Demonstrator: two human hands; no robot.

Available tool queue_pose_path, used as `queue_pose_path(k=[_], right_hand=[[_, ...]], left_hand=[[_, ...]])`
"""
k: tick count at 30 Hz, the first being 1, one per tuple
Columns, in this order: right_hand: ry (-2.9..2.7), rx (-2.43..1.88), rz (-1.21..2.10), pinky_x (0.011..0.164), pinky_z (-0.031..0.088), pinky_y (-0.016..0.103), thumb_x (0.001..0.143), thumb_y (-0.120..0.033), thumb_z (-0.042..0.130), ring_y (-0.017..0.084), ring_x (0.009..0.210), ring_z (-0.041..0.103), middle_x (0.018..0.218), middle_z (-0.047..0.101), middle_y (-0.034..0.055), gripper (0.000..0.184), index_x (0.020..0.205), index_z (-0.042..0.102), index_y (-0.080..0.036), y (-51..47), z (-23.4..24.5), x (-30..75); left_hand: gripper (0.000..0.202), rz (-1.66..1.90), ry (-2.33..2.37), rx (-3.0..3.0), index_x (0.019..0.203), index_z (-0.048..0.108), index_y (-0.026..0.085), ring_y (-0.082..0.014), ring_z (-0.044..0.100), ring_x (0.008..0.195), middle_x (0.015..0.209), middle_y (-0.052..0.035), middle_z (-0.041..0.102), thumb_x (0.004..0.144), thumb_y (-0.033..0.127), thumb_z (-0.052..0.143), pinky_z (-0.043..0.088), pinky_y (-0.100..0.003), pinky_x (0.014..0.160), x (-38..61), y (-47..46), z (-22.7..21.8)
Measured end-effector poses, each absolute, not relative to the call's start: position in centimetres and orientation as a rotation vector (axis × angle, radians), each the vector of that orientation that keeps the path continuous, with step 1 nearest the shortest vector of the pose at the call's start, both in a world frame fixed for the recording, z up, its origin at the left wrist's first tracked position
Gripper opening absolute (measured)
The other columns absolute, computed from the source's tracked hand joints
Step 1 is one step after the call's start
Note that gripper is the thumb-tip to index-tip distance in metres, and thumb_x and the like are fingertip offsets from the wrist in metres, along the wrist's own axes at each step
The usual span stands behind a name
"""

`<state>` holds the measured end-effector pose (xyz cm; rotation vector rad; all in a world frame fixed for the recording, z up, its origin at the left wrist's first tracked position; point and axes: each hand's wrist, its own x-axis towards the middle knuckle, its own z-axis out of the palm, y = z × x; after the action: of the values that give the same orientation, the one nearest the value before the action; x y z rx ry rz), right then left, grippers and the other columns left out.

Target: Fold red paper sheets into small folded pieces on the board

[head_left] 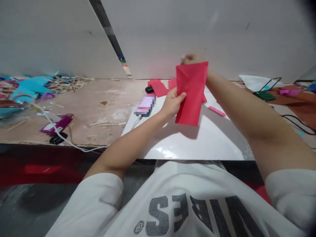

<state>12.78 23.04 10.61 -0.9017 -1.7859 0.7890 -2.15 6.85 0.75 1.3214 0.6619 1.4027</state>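
My left hand (173,103) is closed on the left edge of a red paper piece (191,95), thumb lying on its near face. The piece is a tall rectangle, raised above a white board (209,141), and looks like an envelope or folded sheet. Behind its top edge is my right hand (191,59), fingers curled and blurred; the paper hides part of it, so whether it grips anything is unclear. More red paper pieces (158,87) lie at the board's back edge. A pink-handled tool (217,111) rests on the board, under my right forearm.
A phone (145,105) with a white cable lies left of the paper, near a black object (149,89). Further left are a purple device (58,125), wood sticks (67,84) and blue scraps (33,87). A green object with black wire (264,95) sits right. A grey wall (158,36) stands behind.
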Motion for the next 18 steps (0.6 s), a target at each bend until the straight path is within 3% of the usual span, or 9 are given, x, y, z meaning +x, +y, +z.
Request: queue_pose_path(k=[3, 5, 6, 8, 9, 14, 18], right_hand=[[-1.384, -1.074, 0.933, 0.092, 0.075, 0.046, 0.131, -0.077, 0.05, 0.026, 0.09, 0.08, 0.1, 0.081, 0.011, 0.065, 0.093, 0.071, -0.028, 18.9, 10.9, 16.6], [-1.266, -1.059, 1.145, 0.081, 0.072, 0.045, 0.128, -0.087, 0.046, 0.025, 0.081, 0.08, 0.104, 0.083, 0.0118, 0.072, 0.095, 0.07, -0.029, 15.3, 9.2, 17.3], [-1.267, -1.035, 1.153, 0.083, 0.073, 0.044, 0.122, -0.088, 0.06, 0.025, 0.086, 0.083, 0.107, 0.085, 0.0108, 0.066, 0.097, 0.073, -0.028, 13.5, 7.8, 17.2], [-1.343, -0.986, 1.112, 0.096, 0.076, 0.045, 0.094, -0.083, 0.1, 0.029, 0.1, 0.087, 0.108, 0.088, 0.0085, 0.06, 0.099, 0.077, -0.028, 10.6, 4.7, 16.5], [-1.343, -0.964, 1.076, 0.101, 0.076, 0.048, 0.082, -0.08, 0.109, 0.031, 0.104, 0.087, 0.106, 0.089, 0.0078, 0.063, 0.099, 0.078, -0.028, 9.6, 3.3, 16.1], [-1.328, -0.824, 1.046, 0.101, 0.075, 0.052, 0.074, -0.102, 0.102, 0.033, 0.106, 0.086, 0.112, 0.091, 0.0071, 0.08, 0.101, 0.08, -0.03, 7.5, 0.1, 15.8], [-1.291, -0.825, 0.92, 0.11, 0.075, 0.052, 0.082, -0.108, 0.093, 0.035, 0.12, 0.087, 0.124, 0.091, 0.0089, 0.082, 0.109, 0.08, -0.031, 7.3, 0.9, 16.3]], left_hand=[[0.036, 1.569, 0.788, 1.32, 0.119, 0.08, 0.024, -0.0378, 0.092, 0.126, 0.128, -0.012, 0.095, 0.102, 0.05, 0.097, 0.073, -0.055, 0.119, -2.6, 8.6, -0.3], [0.031, 1.598, 0.818, 1.299, 0.12, 0.079, 0.024, -0.0362, 0.092, 0.124, 0.128, -0.0119, 0.095, 0.103, 0.046, 0.093, 0.073, -0.054, 0.119, -2.7, 8.7, -0.5], [0.03, 1.596, 0.822, 1.295, 0.12, 0.079, 0.024, -0.0352, 0.092, 0.121, 0.127, -0.0118, 0.095, 0.104, 0.045, 0.091, 0.074, -0.053, 0.118, -2.7, 8.4, -0.5], [0.028, 1.563, 0.82, 1.308, 0.12, 0.079, 0.024, -0.033, 0.093, 0.115, 0.125, -0.0115, 0.094, 0.106, 0.045, 0.089, 0.075, -0.05, 0.113, -2.4, 7.5, -0.4], [0.027, 1.542, 0.818, 1.316, 0.121, 0.079, 0.024, -0.0319, 0.092, 0.112, 0.125, -0.0114, 0.094, 0.106, 0.045, 0.087, 0.075, -0.049, 0.11, -2.2, 7.0, -0.3], [0.036, 1.551, 0.771, 1.352, 0.129, 0.078, 0.024, -0.0299, 0.091, 0.111, 0.127, -0.0113, 0.094, 0.106, 0.05, 0.09, 0.074, -0.043, 0.103, -1.3, 5.3, -0.2], [0.053, 1.534, 0.778, 1.405, 0.128, 0.077, 0.025, -0.032, 0.089, 0.118, 0.13, -0.0125, 0.091, 0.101, 0.064, 0.099, 0.072, -0.045, 0.109, -0.9, 5.2, -0.7]])
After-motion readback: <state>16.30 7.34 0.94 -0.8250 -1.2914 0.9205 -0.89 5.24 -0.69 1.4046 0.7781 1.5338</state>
